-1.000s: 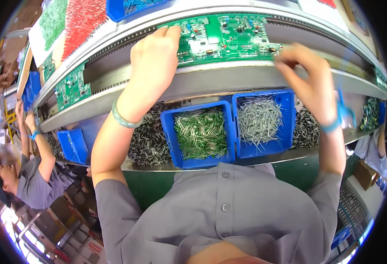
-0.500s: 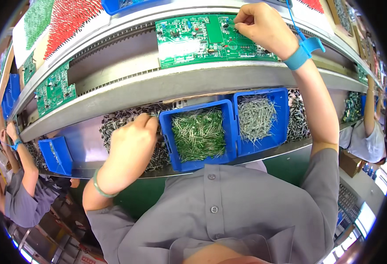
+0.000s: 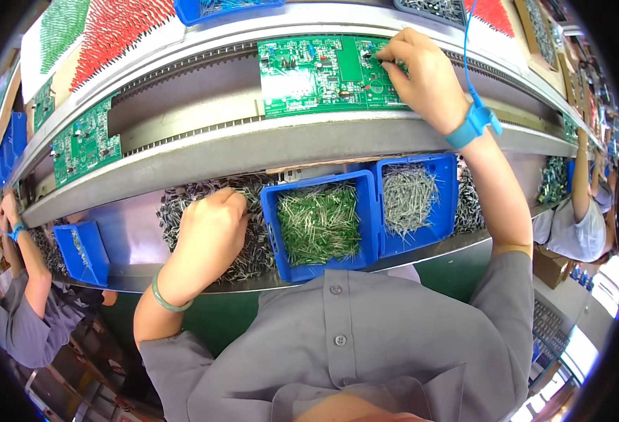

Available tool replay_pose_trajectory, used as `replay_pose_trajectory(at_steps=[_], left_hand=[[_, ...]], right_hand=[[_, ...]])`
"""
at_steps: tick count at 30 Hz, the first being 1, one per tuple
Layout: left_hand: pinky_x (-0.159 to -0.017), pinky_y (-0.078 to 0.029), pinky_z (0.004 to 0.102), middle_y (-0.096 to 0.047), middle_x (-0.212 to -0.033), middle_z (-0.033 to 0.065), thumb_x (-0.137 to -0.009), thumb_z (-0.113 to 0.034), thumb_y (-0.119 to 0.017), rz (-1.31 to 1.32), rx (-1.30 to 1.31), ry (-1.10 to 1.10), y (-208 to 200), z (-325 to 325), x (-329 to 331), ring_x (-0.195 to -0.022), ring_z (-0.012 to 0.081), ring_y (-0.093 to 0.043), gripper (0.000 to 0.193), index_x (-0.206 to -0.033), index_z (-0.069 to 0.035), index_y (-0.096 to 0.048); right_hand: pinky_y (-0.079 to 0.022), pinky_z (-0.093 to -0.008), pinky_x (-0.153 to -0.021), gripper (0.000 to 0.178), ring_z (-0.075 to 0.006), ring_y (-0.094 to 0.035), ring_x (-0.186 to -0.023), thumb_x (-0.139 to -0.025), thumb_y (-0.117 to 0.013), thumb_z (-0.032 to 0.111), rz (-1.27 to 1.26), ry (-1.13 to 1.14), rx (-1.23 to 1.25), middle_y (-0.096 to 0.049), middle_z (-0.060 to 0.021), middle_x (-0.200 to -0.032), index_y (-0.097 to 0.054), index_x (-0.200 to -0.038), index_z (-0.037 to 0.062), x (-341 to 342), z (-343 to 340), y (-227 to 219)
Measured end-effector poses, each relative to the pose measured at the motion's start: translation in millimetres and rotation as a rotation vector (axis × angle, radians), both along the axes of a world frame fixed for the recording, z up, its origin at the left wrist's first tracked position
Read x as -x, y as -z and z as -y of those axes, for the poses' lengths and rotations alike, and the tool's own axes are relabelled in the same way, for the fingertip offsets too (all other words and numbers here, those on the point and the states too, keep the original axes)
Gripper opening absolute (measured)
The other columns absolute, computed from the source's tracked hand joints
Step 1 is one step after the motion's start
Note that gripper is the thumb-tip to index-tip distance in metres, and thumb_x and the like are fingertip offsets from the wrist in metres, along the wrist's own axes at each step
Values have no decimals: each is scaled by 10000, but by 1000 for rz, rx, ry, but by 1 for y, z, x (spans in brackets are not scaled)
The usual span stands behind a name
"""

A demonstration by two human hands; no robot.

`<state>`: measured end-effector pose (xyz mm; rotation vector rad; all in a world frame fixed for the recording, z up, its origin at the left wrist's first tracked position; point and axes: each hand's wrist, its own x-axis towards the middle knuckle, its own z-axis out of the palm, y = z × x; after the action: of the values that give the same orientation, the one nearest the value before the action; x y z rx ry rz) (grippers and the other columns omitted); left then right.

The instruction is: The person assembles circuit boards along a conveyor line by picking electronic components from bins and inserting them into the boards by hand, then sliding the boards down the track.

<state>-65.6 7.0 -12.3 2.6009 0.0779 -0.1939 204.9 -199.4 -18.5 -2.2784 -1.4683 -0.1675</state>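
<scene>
My right hand is over the right part of a green circuit board, thumb and index finger close together near its surface. Something small and dark shows at those fingertips, too small to name. A blue wrist strap with a cord is on that wrist. My left hand is closed, knuckles up, over a pile of small black components with wire leads; whatever its fingers hold is hidden. Right of it stands a blue bin of green leaded components.
Another blue bin holds pale leaded parts. A metal rail runs between the bins and the boards. Further left are a second circuit board and a blue tray. Co-workers' arms show at both sides.
My right hand has come slightly nearer and to the left over the board, its thumb and index finger now more visible. My left hand stays closed over the pile. The whole view has shifted a little.
</scene>
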Motion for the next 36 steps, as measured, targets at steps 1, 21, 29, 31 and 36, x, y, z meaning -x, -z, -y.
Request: replay_pose_trajectory(at_steps=[1, 21, 29, 31, 36], left_hand=[[-588, -484, 421, -566, -696, 159, -673, 26, -681, 2, 20, -11, 0, -1, 0, -659, 359, -587, 139, -714, 20, -548], [-655, -509, 296, -671, -808, 140, -778, -24, -658, 488, 63, -230, -2, -14, -114, -703, 209, -658, 152, -925, 7, -682], [-644, -509, 336, -648, -794, 151, -762, 11, -628, 521, -170, -194, 2, -8, -131, -691, 280, -645, 137, -886, 11, -687], [-645, -505, 351, -642, -786, 153, -757, 10, -632, 499, -202, -207, 2, -6, -132, -688, 293, -638, 125, -870, 15, -686], [-672, -498, 374, -636, -796, 153, -753, 2, -635, 463, -246, -202, -3, -3, -131, -720, 318, -626, 108, -849, 21, -681]], right_hand=[[-471, -376, -740, 131, -327, -567, -828, -731, -630, -21, 51, -15, -27, -561, -141, -865, -621, -862, -8, 4, -1, 0], [-453, -383, -760, 222, -285, -543, -860, -694, -594, 33, -99, -396, 49, -556, -102, -878, -604, -916, 21, 97, -7, -43], [-391, -300, -637, 115, -192, -493, -759, -670, -600, 137, -80, -588, 189, -501, -38, -756, -591, -747, 52, 152, 11, -9], [-387, -296, -634, 81, -187, -494, -761, -666, -602, 136, -103, -603, 172, -499, -32, -741, -583, -705, 68, 152, 11, -8], [-392, -301, -631, 67, -188, -495, -748, -659, -604, 134, -147, -595, 97, -489, -26, -701, -557, -642, 90, 151, 14, -6]])
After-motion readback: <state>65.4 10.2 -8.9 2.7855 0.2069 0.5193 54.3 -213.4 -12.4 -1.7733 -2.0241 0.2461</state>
